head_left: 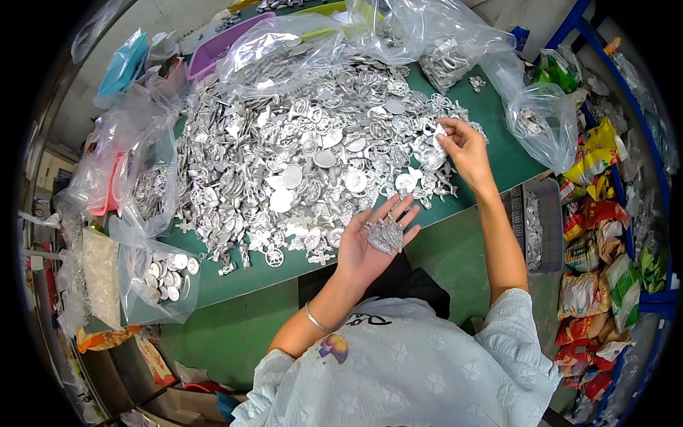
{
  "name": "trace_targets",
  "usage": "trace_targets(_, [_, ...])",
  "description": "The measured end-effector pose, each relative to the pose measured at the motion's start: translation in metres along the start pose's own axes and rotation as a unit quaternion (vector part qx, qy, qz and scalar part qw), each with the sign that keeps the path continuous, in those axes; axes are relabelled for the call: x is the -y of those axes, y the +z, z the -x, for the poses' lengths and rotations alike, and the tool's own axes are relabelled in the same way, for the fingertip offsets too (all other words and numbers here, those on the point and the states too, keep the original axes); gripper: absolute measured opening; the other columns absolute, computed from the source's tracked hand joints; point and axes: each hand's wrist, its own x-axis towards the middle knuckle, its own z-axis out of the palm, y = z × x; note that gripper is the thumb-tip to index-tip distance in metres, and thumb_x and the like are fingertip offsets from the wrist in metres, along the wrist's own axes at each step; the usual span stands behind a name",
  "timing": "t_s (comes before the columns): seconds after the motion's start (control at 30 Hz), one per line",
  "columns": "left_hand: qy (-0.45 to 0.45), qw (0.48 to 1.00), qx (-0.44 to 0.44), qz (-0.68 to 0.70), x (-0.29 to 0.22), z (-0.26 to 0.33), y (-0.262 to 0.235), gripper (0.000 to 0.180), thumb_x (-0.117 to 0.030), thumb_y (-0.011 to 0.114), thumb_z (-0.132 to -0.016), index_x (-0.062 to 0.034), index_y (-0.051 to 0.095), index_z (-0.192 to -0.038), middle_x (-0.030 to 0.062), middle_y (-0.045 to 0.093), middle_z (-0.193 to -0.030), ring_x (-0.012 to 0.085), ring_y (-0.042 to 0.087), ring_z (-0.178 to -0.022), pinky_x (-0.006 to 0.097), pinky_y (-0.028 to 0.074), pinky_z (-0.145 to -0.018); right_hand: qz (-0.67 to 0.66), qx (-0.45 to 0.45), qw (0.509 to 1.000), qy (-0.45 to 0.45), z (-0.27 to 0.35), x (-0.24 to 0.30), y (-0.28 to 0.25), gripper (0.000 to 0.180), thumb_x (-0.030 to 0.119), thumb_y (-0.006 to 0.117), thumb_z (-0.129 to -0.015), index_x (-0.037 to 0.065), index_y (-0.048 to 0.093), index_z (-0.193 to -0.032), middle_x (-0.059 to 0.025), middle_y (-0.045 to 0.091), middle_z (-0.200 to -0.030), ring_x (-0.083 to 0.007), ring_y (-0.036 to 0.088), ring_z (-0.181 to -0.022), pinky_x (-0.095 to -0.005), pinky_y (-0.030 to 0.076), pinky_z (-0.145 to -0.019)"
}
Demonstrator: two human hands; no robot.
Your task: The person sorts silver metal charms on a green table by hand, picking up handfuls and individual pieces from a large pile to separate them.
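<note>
A small cluster of silver-grey metal pieces (385,236) is carried on the upturned palm of the left grip (361,248), whose fingers are spread and not closed over it. By the right grip (467,153), a small bright piece (440,133) is pinched between thumb and fingertips, at the right-hand side of the pile. The pile of metal castings (313,142), made up of discs, crosses and openwork shapes, is spread over the green surface (238,283), ahead of the left grip and to the left of the right grip. Well to the left of the left grip, round discs (169,274) are held in a clear plastic bag (131,295). Beyond the pile, ahead of both grips, a purple bin (231,41) is partly covered by clear plastic. To the right of the right forearm, metal pieces are contained in a grey crate (551,265).
</note>
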Motion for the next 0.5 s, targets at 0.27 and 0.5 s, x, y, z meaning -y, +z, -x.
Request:
trace_targets(0.27, [0.001,1.000,0.004,-0.030,0.004,-0.008,0.001,0.055,-0.030,0.035,-0.090,0.0027,0.028,-0.134,0.0197,0.027,-0.140,0.0350,0.025,-0.130,0.048,0.023,-0.105,-0.028,-0.025,0.999,-0.001,0.009,0.007,0.006,0.018,0.000,0.061,-0.076,0.000,0.059,-0.094,-0.0007,0.055,-0.077,-0.0070,0.051,-0.069,-0.0220,0.043,-0.060])
trace_targets(0.5, [0.049,0.986,-0.116,-0.108,0.011,-0.012,0.002,0.034,-0.022,0.049,-0.090,-0.0064,0.047,-0.119,0.0093,0.057,-0.099,0.0218,0.055,-0.095,0.037,0.045,-0.084,0.190,0.058,0.973,-0.115,0.041,0.031,0.010,0.021,0.008,0.066,-0.073,-0.001,0.060,-0.091,-0.0082,0.060,-0.084,-0.0211,0.055,-0.083,-0.0302,0.042,-0.073])
